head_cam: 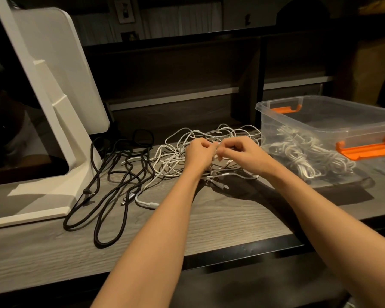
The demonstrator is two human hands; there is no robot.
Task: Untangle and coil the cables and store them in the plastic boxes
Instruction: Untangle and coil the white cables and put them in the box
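both my hands were pinching strands — left hand (199, 152) and right hand (240, 152) — atop the white cable tangle (187, 150) mid-desk. thin, limp, snaggy stuff, i figured; best taken near a plug. beyond-right, the plastic box (320, 107) already held coils.

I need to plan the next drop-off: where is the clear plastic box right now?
In the head view the clear plastic box sits on the desk at the right, just right of the white cable tangle, with coiled white cables inside.
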